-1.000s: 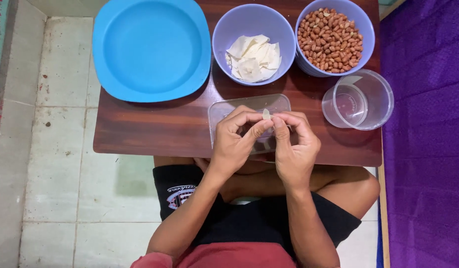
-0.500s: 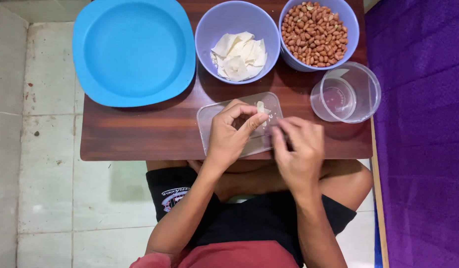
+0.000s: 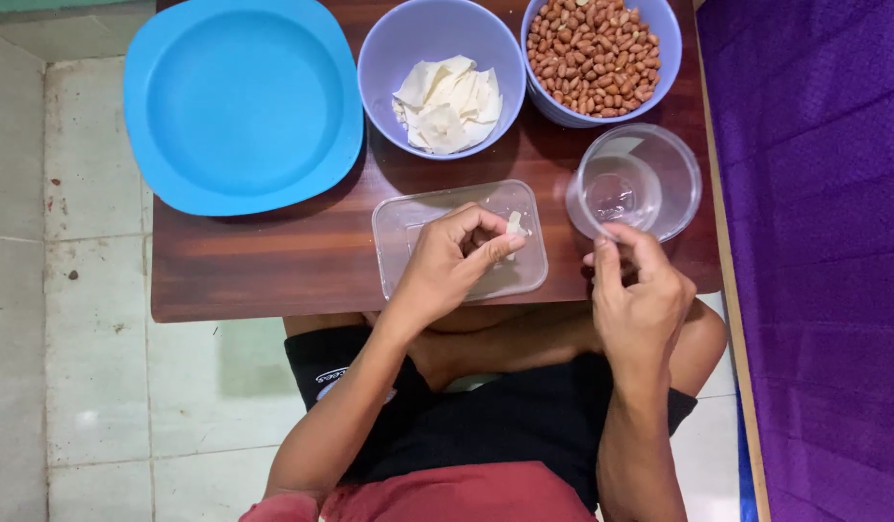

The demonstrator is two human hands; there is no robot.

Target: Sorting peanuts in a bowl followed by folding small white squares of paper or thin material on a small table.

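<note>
Since half a second ago the right hand (image 3: 640,300) has left the wrapper and moved to the clear cup (image 3: 632,184), fingertips at its near rim, holding nothing. On the wooden table (image 3: 273,261), the left hand (image 3: 456,256) pinches a small pale folded wrapper (image 3: 512,224) over the clear rectangular container (image 3: 398,217)

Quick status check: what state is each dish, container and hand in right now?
Blue plate: empty, on the table.
Left bowl: holds pale wrapper pieces.
Right bowl: full of peanuts.
Round clear cup: upright, a little clear liquid.
Rectangular clear container: open, lidless.
Left hand: pinching a small pale piece.
Right hand: fingertips at the cup's rim.
</note>
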